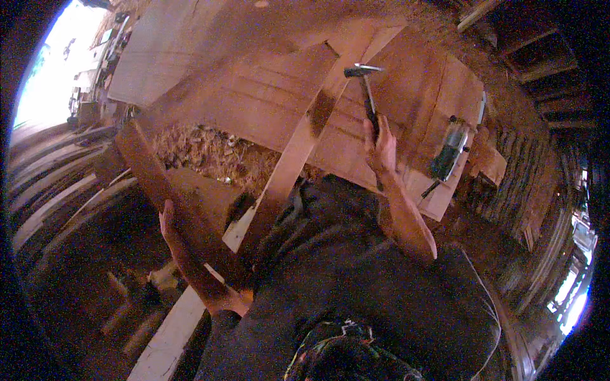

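My right hand (382, 147) is closed around the dark handle of a hammer (368, 95). Its metal head points away from me, above the wooden worktop (254, 95). My left hand (167, 219) holds a broad brown wooden board (184, 209) by its left edge, and some of its fingers are hidden. That board slants from the near middle up to the far left. A long, narrow plank (295, 149) with a dark patch runs diagonally across the worktop between my hands, its near end close to my body.
On the right of the worktop lies a dark green and silvery object (450, 152), its kind unclear. Wood shavings (203, 151) are heaped beyond the board. A pale beam (171, 336) lies at lower left, near stacked timber (57, 184). A small wood block (492, 166) sits at right.
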`<action>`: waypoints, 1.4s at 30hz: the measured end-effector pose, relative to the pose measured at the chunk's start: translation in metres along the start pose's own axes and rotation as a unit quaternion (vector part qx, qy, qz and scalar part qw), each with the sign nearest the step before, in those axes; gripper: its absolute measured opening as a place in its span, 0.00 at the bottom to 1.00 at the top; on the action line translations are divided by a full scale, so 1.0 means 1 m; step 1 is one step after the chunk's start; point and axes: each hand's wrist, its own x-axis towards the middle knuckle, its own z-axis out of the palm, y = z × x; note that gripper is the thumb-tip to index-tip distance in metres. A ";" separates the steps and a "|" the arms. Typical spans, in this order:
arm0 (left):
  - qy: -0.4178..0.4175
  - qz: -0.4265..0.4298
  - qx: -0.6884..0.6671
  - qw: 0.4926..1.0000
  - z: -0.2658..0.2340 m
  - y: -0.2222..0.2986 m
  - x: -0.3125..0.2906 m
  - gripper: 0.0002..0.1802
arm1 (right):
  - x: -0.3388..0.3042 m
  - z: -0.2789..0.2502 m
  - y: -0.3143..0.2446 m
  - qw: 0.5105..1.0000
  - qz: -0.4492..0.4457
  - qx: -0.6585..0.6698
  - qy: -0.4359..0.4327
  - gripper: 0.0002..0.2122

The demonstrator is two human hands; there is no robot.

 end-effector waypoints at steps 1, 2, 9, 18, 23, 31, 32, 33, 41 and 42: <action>0.005 -0.010 0.004 1.000 0.001 0.003 -0.001 0.25 | -0.015 -0.005 0.008 1.000 0.014 0.001 -0.020 0.22; 0.009 -0.019 0.004 1.000 0.003 0.005 -0.001 0.25 | -0.029 -0.010 0.014 0.999 0.025 -0.001 -0.041 0.22; 0.052 -0.038 -0.025 0.998 -0.003 -0.012 0.018 0.23 | -0.082 -0.025 -0.012 0.995 -0.039 -0.007 -0.090 0.24; -0.021 -0.038 -0.042 0.998 0.031 0.018 0.003 0.19 | -0.112 -0.025 -0.027 0.960 -0.128 -0.058 -0.241 0.19; 0.035 -0.036 -0.065 0.997 0.059 0.030 -0.009 0.22 | -0.103 -0.006 -0.023 0.921 -0.263 0.099 -0.271 0.18; 0.057 0.017 -0.004 0.998 -0.006 0.016 0.016 0.32 | -0.039 0.011 0.043 0.955 0.175 0.222 -0.091 0.17; 0.046 0.039 0.006 0.998 -0.007 0.023 0.018 0.34 | -0.035 0.009 0.057 0.964 0.187 0.188 -0.033 0.17; 0.053 0.074 0.010 0.996 -0.013 0.040 0.017 0.34 | -0.026 0.013 0.060 0.971 0.175 0.162 0.007 0.18; -0.015 0.305 0.101 0.947 0.076 0.116 0.083 0.40 | -0.064 -0.043 0.117 0.975 0.141 -0.139 0.099 0.22; -0.024 0.341 0.137 0.930 0.096 0.109 0.095 0.40 | -0.068 -0.048 0.122 0.971 0.156 -0.140 0.112 0.22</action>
